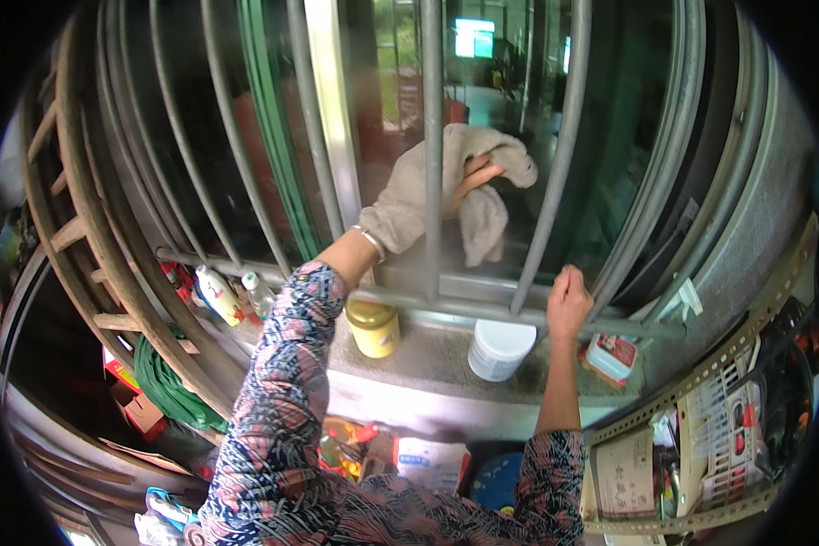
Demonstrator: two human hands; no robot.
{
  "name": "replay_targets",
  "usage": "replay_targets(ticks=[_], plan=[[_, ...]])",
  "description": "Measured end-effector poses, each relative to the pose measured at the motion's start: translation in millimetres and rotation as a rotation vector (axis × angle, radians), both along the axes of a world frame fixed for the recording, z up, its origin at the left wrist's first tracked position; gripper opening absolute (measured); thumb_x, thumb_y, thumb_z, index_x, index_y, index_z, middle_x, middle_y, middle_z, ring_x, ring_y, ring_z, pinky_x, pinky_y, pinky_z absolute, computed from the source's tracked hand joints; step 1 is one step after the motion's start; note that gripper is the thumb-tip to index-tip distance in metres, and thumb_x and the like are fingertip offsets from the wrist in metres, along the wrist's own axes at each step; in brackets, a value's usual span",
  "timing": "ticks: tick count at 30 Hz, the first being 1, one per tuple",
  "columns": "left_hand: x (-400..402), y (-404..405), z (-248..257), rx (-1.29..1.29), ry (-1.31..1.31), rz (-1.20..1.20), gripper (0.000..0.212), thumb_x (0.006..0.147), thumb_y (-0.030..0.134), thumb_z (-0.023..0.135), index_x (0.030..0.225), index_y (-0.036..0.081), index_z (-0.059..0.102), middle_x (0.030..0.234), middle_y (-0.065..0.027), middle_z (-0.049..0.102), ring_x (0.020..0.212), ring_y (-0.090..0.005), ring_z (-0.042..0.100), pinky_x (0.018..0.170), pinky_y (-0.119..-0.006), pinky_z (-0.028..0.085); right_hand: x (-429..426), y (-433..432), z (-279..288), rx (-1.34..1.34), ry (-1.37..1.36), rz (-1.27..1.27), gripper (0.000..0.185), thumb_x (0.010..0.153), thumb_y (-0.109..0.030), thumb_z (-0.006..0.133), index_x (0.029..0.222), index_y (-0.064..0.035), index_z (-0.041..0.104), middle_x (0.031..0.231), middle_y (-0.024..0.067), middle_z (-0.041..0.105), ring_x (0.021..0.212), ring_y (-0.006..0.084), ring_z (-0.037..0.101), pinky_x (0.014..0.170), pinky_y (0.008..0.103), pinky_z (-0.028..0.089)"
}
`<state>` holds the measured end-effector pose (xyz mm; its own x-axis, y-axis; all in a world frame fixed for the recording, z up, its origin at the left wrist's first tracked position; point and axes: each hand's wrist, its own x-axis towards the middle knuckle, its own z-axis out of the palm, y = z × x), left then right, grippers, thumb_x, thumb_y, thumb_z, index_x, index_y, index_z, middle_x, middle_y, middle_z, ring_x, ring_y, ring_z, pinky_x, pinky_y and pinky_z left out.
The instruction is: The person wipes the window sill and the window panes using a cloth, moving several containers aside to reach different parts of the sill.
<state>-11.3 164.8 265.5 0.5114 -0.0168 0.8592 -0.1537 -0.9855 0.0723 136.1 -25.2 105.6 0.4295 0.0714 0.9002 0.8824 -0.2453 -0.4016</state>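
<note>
A beige cloth (409, 177) is draped over my left hand (476, 179), which reaches between the metal window bars (434, 164) towards the glass pane (403, 102). Part of the cloth hangs below the fingers, and a bracelet circles the wrist. The cloth hides much of the palm. Closed and raised beside the lower rail of the bars (478, 312), my right hand (570, 300) is near the base of a bar at the right; whether it grips anything cannot be told.
On the concrete sill stand a yellow tub (374, 334), a white tub (498, 351), a plastic box (611, 358) and bottles (218, 297). A wooden ladder (102, 252) leans at left. Metal shelving (689, 519) holds a cardboard box (624, 478) and a white basket (727, 437) at right.
</note>
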Motion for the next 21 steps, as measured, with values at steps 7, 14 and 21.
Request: replay_targets(ticks=[7,14,21], plan=[[-25.3,6.4,95.7,0.363,-0.39,0.133,0.035,0.085,0.018,0.051,0.118,0.006,0.049,0.113,-0.0138,0.05,0.104,-0.0266,0.05,0.082,-0.033,0.045,1.9,-3.0,-0.3,-0.056,0.017,-0.019,0.01,0.084,-0.01,0.051,0.086,-0.0021,0.058,0.074,0.0193,0.061,0.066,0.0368,0.06,0.057,0.0429,0.048],[14.3,109.2,146.2,0.409,-0.567,0.472,0.065,0.082,0.038,0.044,0.129,-0.006,0.031,0.121,-0.0303,0.031,0.113,-0.0483,0.027,0.099,-0.053,0.02,-2.6,2.4,0.0,-0.034,0.044,0.057,0.01,0.084,-0.011,0.051,0.085,-0.0029,0.058,0.071,0.0204,0.059,0.064,0.0374,0.059,0.055,0.0421,0.046],[27.7,81.3,7.7,0.047,-0.403,0.571,0.068,0.082,0.044,0.045,0.135,0.005,0.028,0.13,-0.0276,0.027,0.116,-0.0533,0.023,0.096,-0.058,0.023,3.7,-1.4,-2.2,-0.087,0.044,-0.005,0.01,0.083,-0.011,0.052,0.085,-0.0036,0.058,0.071,0.019,0.06,0.065,0.0375,0.059,0.056,0.0431,0.047]])
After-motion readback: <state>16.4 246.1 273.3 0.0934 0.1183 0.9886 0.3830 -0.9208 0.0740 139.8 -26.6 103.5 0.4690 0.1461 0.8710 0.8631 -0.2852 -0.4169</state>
